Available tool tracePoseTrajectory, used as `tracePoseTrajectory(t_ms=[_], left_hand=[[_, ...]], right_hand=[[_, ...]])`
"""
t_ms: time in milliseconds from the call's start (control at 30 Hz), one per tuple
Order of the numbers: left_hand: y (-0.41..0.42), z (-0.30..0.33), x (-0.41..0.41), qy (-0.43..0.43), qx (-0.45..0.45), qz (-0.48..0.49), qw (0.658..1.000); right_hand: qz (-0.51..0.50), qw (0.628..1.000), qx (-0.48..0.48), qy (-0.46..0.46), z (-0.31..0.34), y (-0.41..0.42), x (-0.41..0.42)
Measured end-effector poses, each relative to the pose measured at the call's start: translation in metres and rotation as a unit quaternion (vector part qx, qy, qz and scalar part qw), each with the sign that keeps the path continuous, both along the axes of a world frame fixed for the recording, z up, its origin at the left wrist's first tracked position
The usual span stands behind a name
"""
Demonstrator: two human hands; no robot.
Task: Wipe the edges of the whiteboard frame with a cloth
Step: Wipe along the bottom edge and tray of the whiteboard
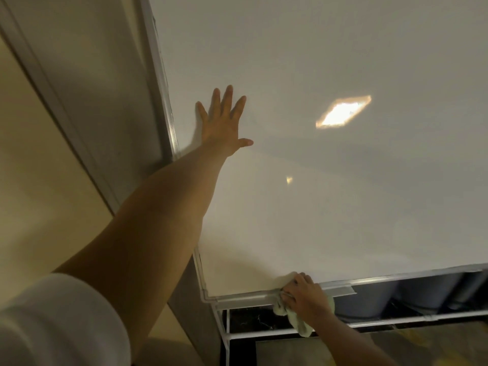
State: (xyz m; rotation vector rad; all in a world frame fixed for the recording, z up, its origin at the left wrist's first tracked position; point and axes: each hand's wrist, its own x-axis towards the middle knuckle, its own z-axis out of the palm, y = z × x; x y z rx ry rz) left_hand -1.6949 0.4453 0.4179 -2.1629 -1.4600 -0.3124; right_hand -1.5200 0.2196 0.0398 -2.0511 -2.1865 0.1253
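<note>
Head view: right grip (303,294) clamps pale green cloth (295,318) on silver frame (245,299); left grip (223,122) spread flat.

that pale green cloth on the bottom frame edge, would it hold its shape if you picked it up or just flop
Probably flop: the cloth bunches under the right hand and its loose end hangs below the frame. It looks thin and light. Being soft, it should mould round the frame's edge rather than slide off stiffly.
</note>
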Motion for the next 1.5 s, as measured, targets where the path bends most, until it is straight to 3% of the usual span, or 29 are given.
tracePoseTrajectory(t_ms=[133,233,400,600,833,1033,1500], left_hand=[[-0.001,-0.002,-0.001,-0.007,-0.005,0.01,1.0],[0.001,-0.001,-0.011,-0.012,-0.003,0.01,1.0],[0.005,-0.008,-0.023,-0.023,-0.01,-0.008,1.0],[0.015,-0.009,-0.031,-0.035,-0.005,-0.011,0.999],[0.016,-0.012,-0.029,-0.029,0.003,-0.014,0.999],[0.013,-0.008,-0.009,-0.032,-0.018,-0.009,0.999],[0.009,-0.01,0.023,-0.047,-0.047,0.003,0.998]], right_hand=[[-0.037,0.998,0.029,-0.045,0.0,-0.001,-0.024],[0.028,0.997,0.052,-0.046,0.001,0.009,-0.071],[0.074,0.996,-0.02,-0.042,0.009,0.019,-0.168],[0.045,0.994,-0.08,-0.052,0.014,0.049,-0.232],[0.098,0.994,-0.057,0.0,0.011,0.046,-0.199],[0.073,0.993,-0.094,0.02,0.023,0.034,-0.148],[0.026,0.998,-0.049,0.007,0.012,0.013,-0.094]])
